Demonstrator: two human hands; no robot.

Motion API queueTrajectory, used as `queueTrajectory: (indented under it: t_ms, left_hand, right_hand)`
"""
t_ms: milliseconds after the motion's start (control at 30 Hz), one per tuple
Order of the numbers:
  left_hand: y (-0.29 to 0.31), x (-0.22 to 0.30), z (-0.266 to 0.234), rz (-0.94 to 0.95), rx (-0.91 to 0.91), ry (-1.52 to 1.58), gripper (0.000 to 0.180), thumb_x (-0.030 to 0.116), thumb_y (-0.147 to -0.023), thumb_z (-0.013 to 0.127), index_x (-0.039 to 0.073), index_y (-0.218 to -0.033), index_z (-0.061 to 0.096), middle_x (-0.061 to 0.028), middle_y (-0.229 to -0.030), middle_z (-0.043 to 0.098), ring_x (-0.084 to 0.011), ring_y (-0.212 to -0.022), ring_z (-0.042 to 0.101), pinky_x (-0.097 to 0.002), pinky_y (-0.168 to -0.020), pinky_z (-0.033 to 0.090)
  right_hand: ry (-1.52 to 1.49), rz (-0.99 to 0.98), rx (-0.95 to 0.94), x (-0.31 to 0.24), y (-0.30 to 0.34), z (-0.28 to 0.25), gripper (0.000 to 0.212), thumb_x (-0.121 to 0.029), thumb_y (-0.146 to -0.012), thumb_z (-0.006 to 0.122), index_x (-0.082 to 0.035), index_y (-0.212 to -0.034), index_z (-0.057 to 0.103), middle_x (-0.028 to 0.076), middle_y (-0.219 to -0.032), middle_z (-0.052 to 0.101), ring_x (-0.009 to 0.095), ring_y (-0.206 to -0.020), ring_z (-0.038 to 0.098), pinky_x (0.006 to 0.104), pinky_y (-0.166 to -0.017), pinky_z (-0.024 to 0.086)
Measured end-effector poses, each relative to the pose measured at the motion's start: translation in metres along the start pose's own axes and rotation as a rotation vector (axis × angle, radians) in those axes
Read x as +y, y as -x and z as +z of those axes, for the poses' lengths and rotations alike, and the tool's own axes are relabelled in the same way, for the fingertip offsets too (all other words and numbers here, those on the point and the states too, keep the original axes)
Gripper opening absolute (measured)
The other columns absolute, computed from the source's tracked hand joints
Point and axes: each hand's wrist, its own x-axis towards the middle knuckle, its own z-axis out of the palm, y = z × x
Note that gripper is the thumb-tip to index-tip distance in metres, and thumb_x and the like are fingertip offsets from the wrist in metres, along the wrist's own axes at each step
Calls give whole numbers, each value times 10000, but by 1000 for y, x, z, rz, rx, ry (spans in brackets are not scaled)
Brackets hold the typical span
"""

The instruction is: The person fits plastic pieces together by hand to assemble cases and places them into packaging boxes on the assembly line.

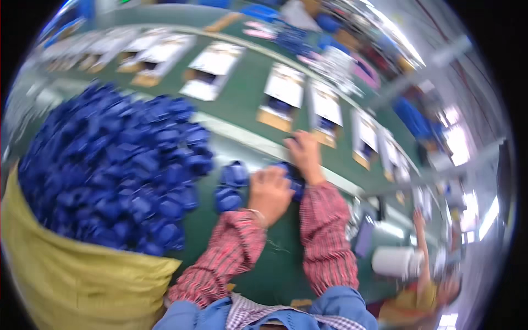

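My left hand (269,191) is over the near table, fingers curled down against dark blue moulded plastic parts (297,188) that partly show beside it. Farther forward, my right hand (306,155) reaches over the pale rail at the conveyor's edge. Its fingers are bent together near the brown end of an open white box (284,87). Something dark shows at those fingertips, too blurred to name. Left of my left hand lie loose blue plastic parts (235,174). A large heap of similar blue parts (126,159) spills from a yellow sack (82,269).
A green conveyor (247,77) runs across ahead, carrying a row of open white boxes (214,60) with dark contents. At right stand a white cylindrical container (391,262) and a person (418,297) with an arm stretched forward. Blurred coloured goods lie beyond the conveyor.
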Motion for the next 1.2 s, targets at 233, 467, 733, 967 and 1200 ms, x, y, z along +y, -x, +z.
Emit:
queueTrajectory:
  t_ms: [233,467,733,967,1200]
  left_hand:
    - [-9,29,11,187,-30,159,264,250,-833,724,58,-1004,667,-136,-1203,641,-336,-1154,584,-493,-998,431]
    - [3,2,-9,238,-87,57,211,142,-949,638,-8,-1094,670,-178,-1269,619,-365,-1182,553,-453,-1005,445]
    - [5,2,-7,263,-100,15,191,130,-940,651,-28,-1048,661,-156,-1271,609,-352,-1176,545,-461,-974,457]
    - [-11,-9,-27,234,48,-267,123,192,-903,619,103,-842,679,-119,-981,697,-313,-1006,639,-493,-908,458]
    - [0,24,-19,205,-16,90,285,283,-820,760,102,-1030,695,-42,-1165,632,-307,-1186,525,-489,-988,388]
  right_hand:
    - [-3,163,292,-22,88,-54,410,-84,-715,701,-56,-1123,678,188,-1153,651,376,-1131,585,480,-997,441]
    - [-432,419,417,-96,107,-59,413,-155,-737,758,-11,-1068,559,185,-1073,590,399,-1089,538,452,-957,454]
    - [-402,362,543,-89,107,-61,395,-105,-702,755,-1,-975,489,169,-994,499,392,-1021,485,444,-910,424]
    - [-260,277,433,-77,98,-38,154,-79,-762,691,-10,-886,629,189,-1108,609,376,-1140,539,478,-984,440]
    - [-212,369,307,-89,103,-84,192,-42,-748,782,-25,-833,611,203,-1216,616,382,-1157,553,467,-982,435]
